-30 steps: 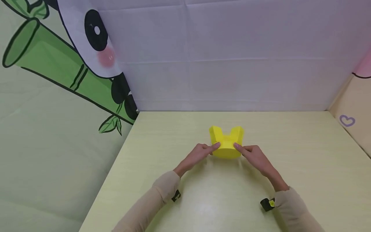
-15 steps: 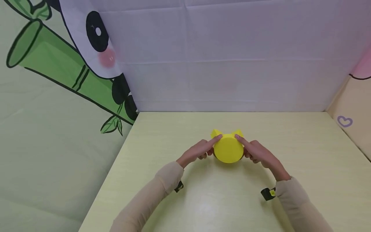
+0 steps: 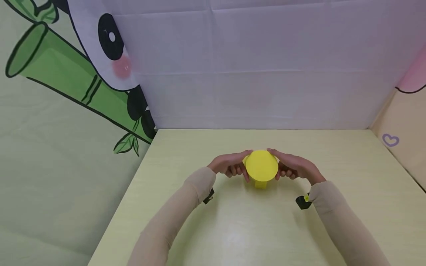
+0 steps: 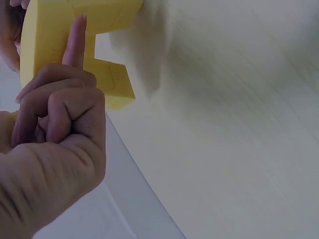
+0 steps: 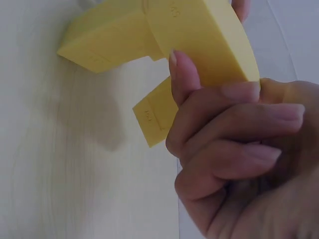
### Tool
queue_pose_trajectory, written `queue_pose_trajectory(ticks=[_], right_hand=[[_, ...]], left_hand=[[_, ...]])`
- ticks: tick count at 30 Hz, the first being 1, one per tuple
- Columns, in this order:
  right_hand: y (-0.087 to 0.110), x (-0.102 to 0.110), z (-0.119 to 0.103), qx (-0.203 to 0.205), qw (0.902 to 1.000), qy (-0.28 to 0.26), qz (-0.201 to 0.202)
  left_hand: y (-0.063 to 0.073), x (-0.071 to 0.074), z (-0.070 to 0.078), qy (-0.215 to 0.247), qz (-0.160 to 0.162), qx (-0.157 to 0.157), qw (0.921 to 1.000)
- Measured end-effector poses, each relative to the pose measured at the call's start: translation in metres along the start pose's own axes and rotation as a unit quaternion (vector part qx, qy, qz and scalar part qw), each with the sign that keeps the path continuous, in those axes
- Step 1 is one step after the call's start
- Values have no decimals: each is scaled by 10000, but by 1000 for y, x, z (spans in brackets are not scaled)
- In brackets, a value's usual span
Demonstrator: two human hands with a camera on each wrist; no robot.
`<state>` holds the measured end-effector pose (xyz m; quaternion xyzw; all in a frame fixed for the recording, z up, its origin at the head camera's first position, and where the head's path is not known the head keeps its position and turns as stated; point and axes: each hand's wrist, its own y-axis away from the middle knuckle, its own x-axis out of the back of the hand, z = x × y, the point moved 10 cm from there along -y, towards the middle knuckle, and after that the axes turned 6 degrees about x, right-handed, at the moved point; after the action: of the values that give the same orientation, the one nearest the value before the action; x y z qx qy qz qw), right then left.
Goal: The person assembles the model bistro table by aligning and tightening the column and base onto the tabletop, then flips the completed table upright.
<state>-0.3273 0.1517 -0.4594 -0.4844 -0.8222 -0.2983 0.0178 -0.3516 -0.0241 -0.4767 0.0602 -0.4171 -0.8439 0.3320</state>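
Between both hands is a small yellow toy stool (image 3: 261,165), with a round flat seat and blocky legs. Its seat faces the head camera and one leg shows below it. My left hand (image 3: 231,162) pinches the left side between thumb and index finger, while the other fingers curl free. On the opposite side my right hand (image 3: 296,166) grips it the same way. Up close in the left wrist view, the index finger (image 4: 75,45) lies along the side of the stool. Two legs and small raised marks on the stool (image 5: 199,45) appear in the right wrist view.
A pale wood-grain table (image 3: 233,229) lies under the hands. Behind it rises a pale lilac cloth wall (image 3: 259,74). A printed cloth with green bamboo (image 3: 66,62) hangs at the left, and a beige panel (image 3: 406,122) borders the right. Dark wrist cameras (image 3: 303,202) sit on both sleeves.
The stool has tilted, so its legs went from pointing away to mostly hidden with one showing below the seat. Both hands turned with it, and the forearms shifted slightly forward.
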Motion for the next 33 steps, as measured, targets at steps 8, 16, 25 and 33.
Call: queue_pose_trajectory(ticks=[8,16,25,33], right_hand=[[-13,-3,14,-263,9991,-275,-196],[-17,-5,18,-335,9984,-419,-168],[-20,-8,17,-304,9983,-447,-236],[-21,-9,17,-300,9982,-457,-250]], left_hand=[[-17,6,-7,105,44,512,9986],[-18,11,-10,144,177,549,9982],[-16,12,-11,213,105,523,9983],[-17,12,-12,208,89,463,9987]])
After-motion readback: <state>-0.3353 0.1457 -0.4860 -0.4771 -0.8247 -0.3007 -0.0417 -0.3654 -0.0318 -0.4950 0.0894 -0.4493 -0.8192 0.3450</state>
